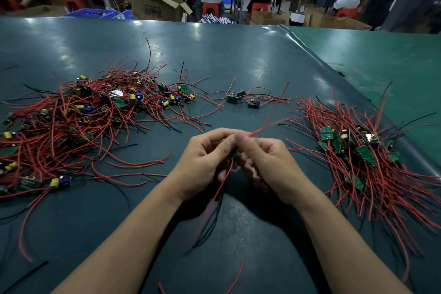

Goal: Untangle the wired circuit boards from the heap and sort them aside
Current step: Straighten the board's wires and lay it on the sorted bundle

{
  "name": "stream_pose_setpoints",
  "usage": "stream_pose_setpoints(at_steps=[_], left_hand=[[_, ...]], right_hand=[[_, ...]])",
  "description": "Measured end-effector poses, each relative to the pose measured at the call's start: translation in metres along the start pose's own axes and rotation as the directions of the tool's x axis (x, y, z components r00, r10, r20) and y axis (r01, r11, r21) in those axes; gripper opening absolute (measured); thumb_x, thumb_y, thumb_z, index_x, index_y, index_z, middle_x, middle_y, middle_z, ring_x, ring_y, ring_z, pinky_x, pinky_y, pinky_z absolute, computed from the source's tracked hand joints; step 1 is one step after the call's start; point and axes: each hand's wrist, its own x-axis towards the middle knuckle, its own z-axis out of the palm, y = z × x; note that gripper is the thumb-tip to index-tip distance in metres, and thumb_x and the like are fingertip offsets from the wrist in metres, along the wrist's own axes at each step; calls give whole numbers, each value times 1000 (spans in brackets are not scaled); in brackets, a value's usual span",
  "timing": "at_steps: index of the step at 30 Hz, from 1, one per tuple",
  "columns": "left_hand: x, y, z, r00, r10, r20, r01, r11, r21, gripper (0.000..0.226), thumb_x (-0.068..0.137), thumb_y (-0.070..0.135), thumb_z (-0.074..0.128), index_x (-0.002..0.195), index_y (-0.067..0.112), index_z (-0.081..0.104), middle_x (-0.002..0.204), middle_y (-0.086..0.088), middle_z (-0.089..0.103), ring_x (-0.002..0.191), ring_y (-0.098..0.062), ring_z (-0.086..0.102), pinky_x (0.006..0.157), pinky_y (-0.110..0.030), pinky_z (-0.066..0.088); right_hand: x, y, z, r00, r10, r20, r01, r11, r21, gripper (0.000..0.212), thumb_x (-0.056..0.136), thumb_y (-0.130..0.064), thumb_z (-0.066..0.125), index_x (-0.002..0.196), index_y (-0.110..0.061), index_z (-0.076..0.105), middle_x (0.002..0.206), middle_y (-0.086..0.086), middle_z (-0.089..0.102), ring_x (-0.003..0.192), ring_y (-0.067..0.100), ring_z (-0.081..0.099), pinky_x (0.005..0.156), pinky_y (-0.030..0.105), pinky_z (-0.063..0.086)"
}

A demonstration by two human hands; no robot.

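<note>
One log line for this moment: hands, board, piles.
hands: left and right both grip one wired board | tangled heap: left | sorted pile: right | stage: untangling

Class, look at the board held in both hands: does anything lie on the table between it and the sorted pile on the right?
Nothing solid. Between the held board and the sorted pile lies bare table, crossed only by the pile's own trailing wires.
</note>
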Motion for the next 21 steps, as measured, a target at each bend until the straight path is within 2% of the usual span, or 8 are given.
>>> stream_pose_setpoints(at_steps=[2, 4, 6, 9, 12, 15, 18, 21], left_hand=[[0, 2, 0, 1000, -6, 21, 7, 1000, -15, 28, 96, 32, 50, 106, 16, 72, 72, -9, 63, 54, -22, 48, 47, -20, 40], [1, 3, 0, 998, -62, 23, 63, 997, -49, 41, 97, 39, 41, 113, 11, 66, 72, -7, 65, 50, -14, 53, 46, -20, 44], [1, 2, -3, 992, -120, 37, 123, 989, -84, 44, 94, 42, 44, 120, 11, 61, 72, -9, 64, 47, -17, 53, 45, -24, 44], [2, 2, -7, 992, -106, 69, 110, 992, -68, 32, 88, 26, 59, 117, 14, 60, 60, -2, 55, 45, -16, 45, 43, -21, 41], [3, 5, -18, 992, -105, 76, 109, 992, -64, 23, 86, 18, 65, 109, 16, 68, 56, 1, 47, 51, -14, 30, 42, -17, 28], [2, 8, -31, 988, -129, 84, 133, 990, -37, 21, 85, 18, 67, 106, 16, 71, 57, 1, 46, 49, -12, 28, 43, -17, 25], [0, 13, -41, 989, -119, 83, 122, 992, -28, 19, 83, 23, 69, 101, 19, 73, 61, 0, 50, 53, -14, 33, 44, -17, 29], [0, 15, -46, 984, -148, 96, 154, 987, -52, 14, 85, 19, 67, 96, 17, 74, 62, -1, 52, 52, -12, 37, 44, -15, 31]], right_hand=[[0, 1, -1, 998, 13, 59, -10, 999, -34, 41, 75, -56, 63, 59, -18, 64, 43, -2, 45, 31, 7, 34, 33, 14, 24], [0, 1, 0, 999, -7, 46, 9, 999, -49, 37, 77, -52, 63, 56, -22, 65, 43, -3, 45, 32, 8, 33, 33, 15, 24], [1, 2, 1, 996, -57, -66, 55, 998, -27, 35, 84, -45, 64, 58, -22, 66, 43, -3, 48, 32, 9, 36, 33, 16, 26], [4, 0, -4, 961, -138, -239, 150, 988, 30, 34, 93, -35, 63, 64, -17, 62, 49, -1, 55, 34, 11, 42, 32, 16, 28], [0, -2, -7, 988, -113, -104, 125, 985, 118, 32, 87, -33, 67, 61, -17, 58, 48, 5, 52, 31, 13, 39, 34, 14, 27], [-2, -1, -4, 997, -71, 7, 70, 996, 53, 31, 82, -35, 63, 60, -14, 58, 46, 9, 51, 31, 15, 39, 34, 14, 28], [-1, -4, -5, 992, -85, -93, 98, 986, 139, 28, 79, -33, 65, 56, -18, 59, 50, 6, 53, 34, 14, 40, 36, 15, 28], [2, -9, -10, 954, -129, -271, 196, 952, 237, 28, 78, -30, 65, 53, -21, 59, 48, 1, 53, 33, 12, 39, 36, 14, 26]])
